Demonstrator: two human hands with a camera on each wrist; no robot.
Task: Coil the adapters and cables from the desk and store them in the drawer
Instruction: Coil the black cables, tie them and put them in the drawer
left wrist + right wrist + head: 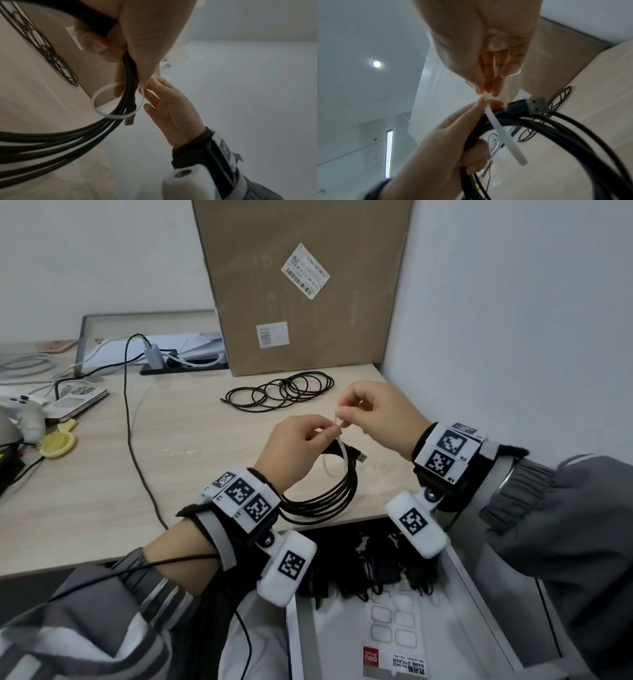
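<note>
My left hand (322, 433) grips a coiled black USB cable (329, 494) just above the desk's front edge, its metal plug (361, 457) sticking out to the right. A white cable tie (342, 446) loops round the bundle. The left thumb and forefinger pinch the tie at the top, and my right hand (349, 412) pinches its end just above. The left wrist view shows the tie (118, 116) as a loose ring round the strands (51, 142). In the right wrist view its free tail (505, 138) hangs down. A second black cable (281, 392) lies loosely coiled on the desk.
The open drawer (294, 628) below the desk edge holds black adapters (376, 566) and a sticker sheet. A large cardboard box (301, 285) leans at the back. A power strip (154, 361), a long cord (130, 422), a game controller (24, 405) and a yellow comb (58, 440) lie at left.
</note>
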